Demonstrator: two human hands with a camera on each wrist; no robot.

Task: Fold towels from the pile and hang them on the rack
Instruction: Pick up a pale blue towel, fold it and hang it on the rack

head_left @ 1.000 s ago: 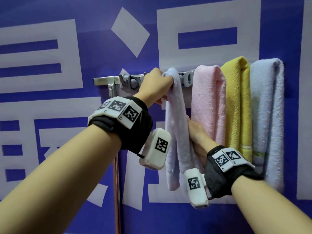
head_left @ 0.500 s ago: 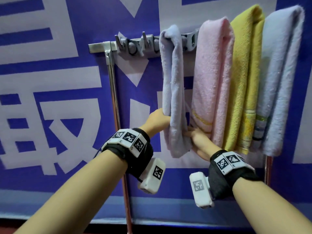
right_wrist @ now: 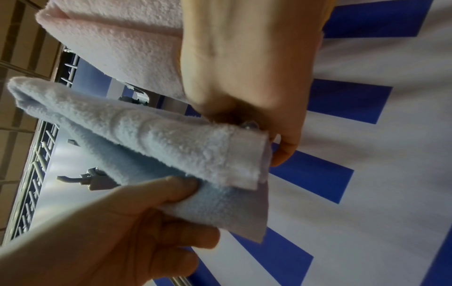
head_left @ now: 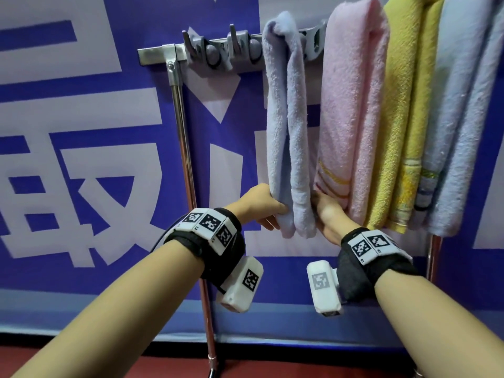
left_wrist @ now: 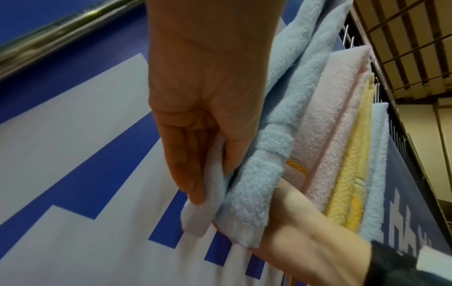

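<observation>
Blue-and-white banner [head_left: 81, 159] behind. Rack [head_left: 180, 110] carries four towels; pale blue towel [head_left: 286, 118] hangs leftmost, beside pink towel [head_left: 351, 105]. Left hand [head_left: 259, 205] pinches its bottom left edge, right hand [head_left: 327, 214] grips bottom right edge.

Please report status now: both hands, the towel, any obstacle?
Left hand pinches lavender towel near its bottom edge. Right hand holds its other side. Towel draped over rack. Pink towel close beside.
</observation>
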